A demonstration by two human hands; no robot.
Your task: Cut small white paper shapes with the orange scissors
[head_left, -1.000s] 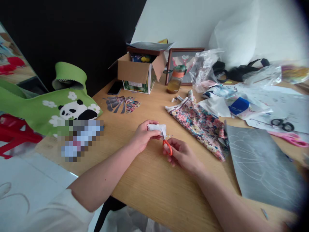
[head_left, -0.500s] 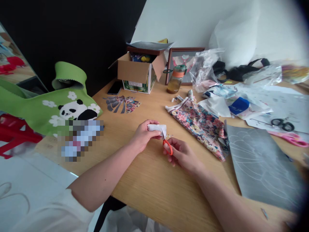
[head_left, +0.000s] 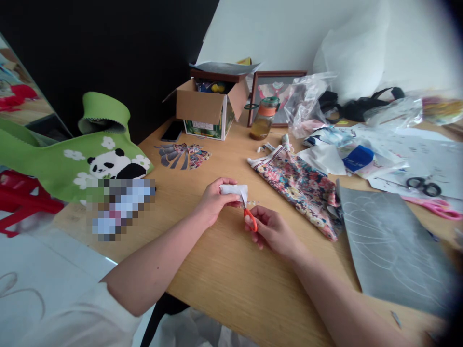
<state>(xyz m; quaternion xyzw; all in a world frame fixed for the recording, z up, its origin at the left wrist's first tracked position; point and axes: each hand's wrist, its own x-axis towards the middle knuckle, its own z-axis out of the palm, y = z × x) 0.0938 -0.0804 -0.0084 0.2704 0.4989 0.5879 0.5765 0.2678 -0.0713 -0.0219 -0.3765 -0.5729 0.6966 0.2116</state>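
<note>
My left hand [head_left: 216, 200] pinches a small pale grey-white piece [head_left: 235, 190], fabric or paper, held up over the wooden table [head_left: 217, 274]. Orange-handled scissors [head_left: 250, 219] are gripped in my right hand [head_left: 267, 225], with their blades against the piece's right lower edge. A narrow flowered strip [head_left: 253, 203] shows just right of the blades; whether it is still joined to the piece I cannot tell. To the right lies a crumpled floral cloth [head_left: 296, 188]. Farther back on the left, cut grey and floral pieces [head_left: 184, 155] are laid out like a fan.
At the back stand an open cardboard box [head_left: 202, 107], a bottle of brownish liquid [head_left: 261, 126] and a picture frame. A grey sheet with white lines [head_left: 390, 246] covers the right side, near black scissors [head_left: 423, 186] and pink scissors [head_left: 439, 207]. A green panda cloth [head_left: 104, 149] hangs at left.
The pale piece and both hands have shifted very slightly left. More of the flowered strip shows beside the scissor blades.
</note>
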